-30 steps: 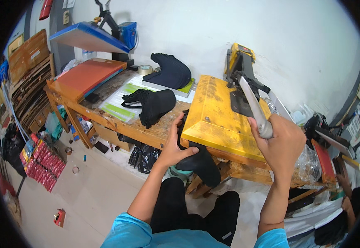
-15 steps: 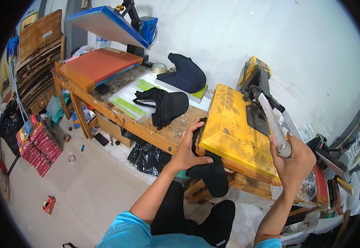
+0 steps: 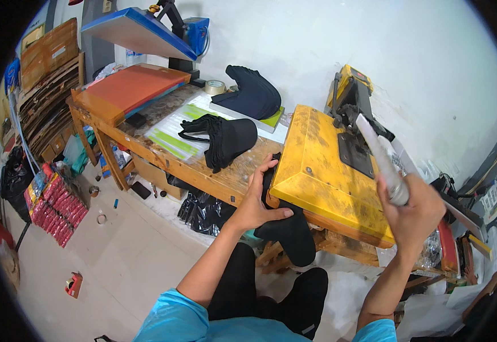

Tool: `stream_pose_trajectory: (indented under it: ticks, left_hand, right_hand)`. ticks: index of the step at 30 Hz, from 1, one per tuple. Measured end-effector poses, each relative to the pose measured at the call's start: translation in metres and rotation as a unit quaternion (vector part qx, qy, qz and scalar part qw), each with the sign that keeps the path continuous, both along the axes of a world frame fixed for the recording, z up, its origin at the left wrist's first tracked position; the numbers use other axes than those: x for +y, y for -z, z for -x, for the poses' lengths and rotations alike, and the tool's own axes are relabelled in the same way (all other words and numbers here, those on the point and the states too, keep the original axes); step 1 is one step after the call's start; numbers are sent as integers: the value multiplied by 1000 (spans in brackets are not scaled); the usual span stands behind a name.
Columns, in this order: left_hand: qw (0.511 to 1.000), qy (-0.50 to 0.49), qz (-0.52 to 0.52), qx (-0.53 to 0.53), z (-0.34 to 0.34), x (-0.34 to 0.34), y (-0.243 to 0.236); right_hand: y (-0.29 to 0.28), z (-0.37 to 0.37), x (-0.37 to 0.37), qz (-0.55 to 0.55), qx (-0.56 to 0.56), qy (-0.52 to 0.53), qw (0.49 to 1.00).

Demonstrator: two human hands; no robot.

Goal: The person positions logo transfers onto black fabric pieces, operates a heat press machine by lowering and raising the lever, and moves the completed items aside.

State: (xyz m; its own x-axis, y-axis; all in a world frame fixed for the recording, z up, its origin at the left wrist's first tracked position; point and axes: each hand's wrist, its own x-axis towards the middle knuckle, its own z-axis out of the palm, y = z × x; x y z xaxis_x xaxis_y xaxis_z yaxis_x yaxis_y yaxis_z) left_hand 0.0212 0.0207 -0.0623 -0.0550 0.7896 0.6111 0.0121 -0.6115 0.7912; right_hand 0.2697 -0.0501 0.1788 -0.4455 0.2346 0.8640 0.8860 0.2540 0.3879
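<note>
My left hand (image 3: 260, 205) grips a black fabric piece (image 3: 288, 236) at the near left corner of the yellow heat press (image 3: 322, 165), with its thumb across the fabric; part of the fabric hangs below the press edge. My right hand (image 3: 408, 208) is closed round the press's long metal handle (image 3: 377, 148). The press's upper plate lies low over its lower bed. To its left on the wooden bench (image 3: 188, 176) lie a stack of black caps or visors (image 3: 228, 142), dark fabric pieces on a board (image 3: 248, 91) and clear sheets with green strips (image 3: 168, 139).
A raised blue press (image 3: 140, 34) stands over an orange board (image 3: 131, 91). At left are stacked cardboard (image 3: 52, 74), red wrapped bundles (image 3: 57, 208) and a black bag (image 3: 17, 171). A red dispenser (image 3: 73, 285) and a phone (image 3: 141, 190) lie on the floor.
My right hand and the handle have moved slightly right relative to the yellow press. My left hand stays on the black fabric. The view has shifted, so the bench appears further right than a second ago.
</note>
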Motion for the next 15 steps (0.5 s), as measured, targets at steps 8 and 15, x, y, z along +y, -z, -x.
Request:
stream_pose_trajectory:
  ticks: [8,15]
  left_hand:
    - [1000,-18,-6,21,-3,2,-4]
    - [999,11,29,31,3,1,-5]
  right_hand:
    - [-95,-7,6,46,35,26,998]
    - [-150,-22,23,67,-25,12,997]
